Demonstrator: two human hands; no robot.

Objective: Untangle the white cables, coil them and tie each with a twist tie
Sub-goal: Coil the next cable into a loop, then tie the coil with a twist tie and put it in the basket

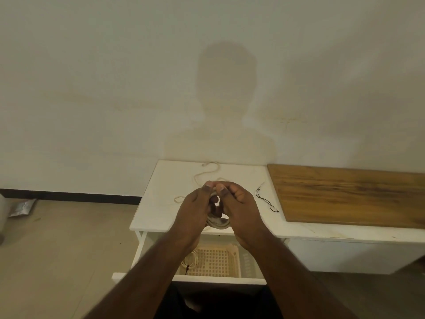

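Both hands meet above the front edge of the white table: the left hand and the right hand are closed around one coiled cable, whose loops show below the palms, while the fingertips pinch together at the top; whether a tie is between them I cannot tell. Judging by its look, the cable is light, soft and springy, so the loops would likely fan open if the grip slackened; the best hold seems to be across the whole bundle at one point, leaving the opposite side free for wrapping. A loose length of white cable trails over the tabletop behind the hands, and a small loop shows just left of the left hand; whether this is the tail of the held coil or a second cable cannot be told. One thin black tie lies flat to the right, apart from the hands, near a wooden board. Below, an open drawer holds one cream lattice basket with one more coiled cable at its left edge. Counted: two coils, one loose length, one visible tie.
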